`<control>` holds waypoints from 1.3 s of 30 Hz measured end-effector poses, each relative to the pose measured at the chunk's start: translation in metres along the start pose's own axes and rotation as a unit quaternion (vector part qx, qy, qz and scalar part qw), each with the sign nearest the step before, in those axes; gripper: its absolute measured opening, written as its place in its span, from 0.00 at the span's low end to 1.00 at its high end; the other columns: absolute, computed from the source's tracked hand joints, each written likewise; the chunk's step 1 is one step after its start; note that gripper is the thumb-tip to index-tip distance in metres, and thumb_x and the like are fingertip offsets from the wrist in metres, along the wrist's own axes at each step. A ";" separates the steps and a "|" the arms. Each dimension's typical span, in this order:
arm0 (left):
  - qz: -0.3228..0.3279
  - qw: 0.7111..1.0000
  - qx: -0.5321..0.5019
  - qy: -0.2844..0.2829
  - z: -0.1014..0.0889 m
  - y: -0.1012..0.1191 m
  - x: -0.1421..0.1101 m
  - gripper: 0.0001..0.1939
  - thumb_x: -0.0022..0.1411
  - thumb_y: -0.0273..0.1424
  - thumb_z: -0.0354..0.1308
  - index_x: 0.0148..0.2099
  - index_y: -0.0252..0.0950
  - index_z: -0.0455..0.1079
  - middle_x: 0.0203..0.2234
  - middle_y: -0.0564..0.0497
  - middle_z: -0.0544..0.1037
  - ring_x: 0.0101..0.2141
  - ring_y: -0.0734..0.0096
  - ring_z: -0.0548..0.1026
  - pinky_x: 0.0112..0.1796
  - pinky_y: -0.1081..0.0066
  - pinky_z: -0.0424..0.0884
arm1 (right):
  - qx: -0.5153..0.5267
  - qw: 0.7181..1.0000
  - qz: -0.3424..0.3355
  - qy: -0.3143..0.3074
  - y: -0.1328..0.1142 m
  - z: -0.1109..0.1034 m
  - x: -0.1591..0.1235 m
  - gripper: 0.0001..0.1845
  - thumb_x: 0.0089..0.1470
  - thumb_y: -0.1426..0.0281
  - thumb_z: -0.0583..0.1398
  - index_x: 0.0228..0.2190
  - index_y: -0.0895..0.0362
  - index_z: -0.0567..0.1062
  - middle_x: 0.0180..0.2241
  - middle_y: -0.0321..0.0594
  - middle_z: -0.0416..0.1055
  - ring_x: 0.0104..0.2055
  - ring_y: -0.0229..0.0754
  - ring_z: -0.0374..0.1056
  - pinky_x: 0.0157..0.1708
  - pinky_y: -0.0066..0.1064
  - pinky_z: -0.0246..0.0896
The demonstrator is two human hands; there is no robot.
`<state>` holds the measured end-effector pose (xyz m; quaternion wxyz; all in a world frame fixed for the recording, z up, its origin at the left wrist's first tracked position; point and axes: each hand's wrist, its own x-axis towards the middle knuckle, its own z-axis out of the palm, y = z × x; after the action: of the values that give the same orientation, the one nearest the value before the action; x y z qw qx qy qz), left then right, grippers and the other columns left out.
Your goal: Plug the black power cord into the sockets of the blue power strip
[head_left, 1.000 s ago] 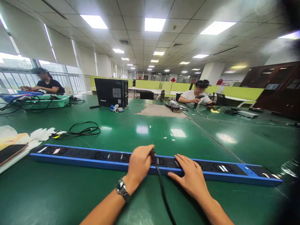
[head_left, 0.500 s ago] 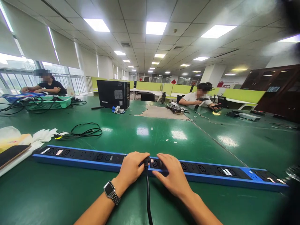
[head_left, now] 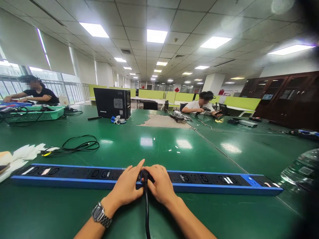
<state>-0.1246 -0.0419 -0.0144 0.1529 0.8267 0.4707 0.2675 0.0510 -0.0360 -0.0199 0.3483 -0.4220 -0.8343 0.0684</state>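
Observation:
A long blue and black power strip [head_left: 211,181] lies across the green table [head_left: 154,142] in front of me. A black plug [head_left: 144,175] with its cable [head_left: 147,212] sits in a socket near the strip's middle. My left hand [head_left: 126,187], with a wristwatch, holds the plug from the left, index finger stretched over the strip. My right hand [head_left: 161,184] is curled round the plug from the right. Both hands meet at the plug.
A coiled black cable [head_left: 79,146] and white gloves [head_left: 22,154] lie at left. A computer tower [head_left: 112,103] and green basket [head_left: 32,113] stand further back. Two people sit working at the far left and far centre. A clear plastic item [head_left: 299,169] sits at right.
My right hand slid left along the strip and closed on the plug beside my left hand. The view shifted right, so the strip sits further left.

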 end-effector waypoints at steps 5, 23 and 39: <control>-0.032 0.999 0.017 -0.004 -0.002 0.003 0.001 0.46 0.52 0.27 0.59 0.70 0.38 0.41 0.56 0.43 0.72 0.56 0.56 0.68 0.59 0.49 0.58 | 0.051 0.979 0.046 0.191 0.015 -0.020 -0.002 0.16 0.59 0.65 0.56 0.48 0.55 0.71 0.42 0.44 0.75 0.45 0.46 0.69 0.46 0.40 0.62; 0.026 0.998 0.016 0.061 0.007 0.012 0.004 0.34 0.56 0.30 0.59 0.64 0.38 0.56 0.53 0.42 0.74 0.53 0.55 0.70 0.58 0.48 0.60 | -0.056 0.996 0.074 0.016 0.075 -0.064 -0.058 0.18 0.59 0.61 0.55 0.49 0.51 0.71 0.41 0.42 0.74 0.44 0.45 0.69 0.48 0.43 0.62; 0.082 0.962 -0.013 0.260 0.033 0.060 0.036 0.19 0.62 0.21 0.48 0.53 0.38 0.69 0.41 0.48 0.79 0.42 0.64 0.73 0.47 0.61 0.70 | -0.274 0.955 0.116 0.020 0.096 -0.047 -0.079 0.38 0.45 0.49 0.61 0.54 0.55 0.67 0.56 0.47 0.68 0.58 0.56 0.61 0.56 0.52 0.52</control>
<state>-0.0485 -0.0412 0.0002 0.0136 0.7627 0.4212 0.4906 0.1764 -0.0431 -0.0653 0.2253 -0.5966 -0.7591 -0.1307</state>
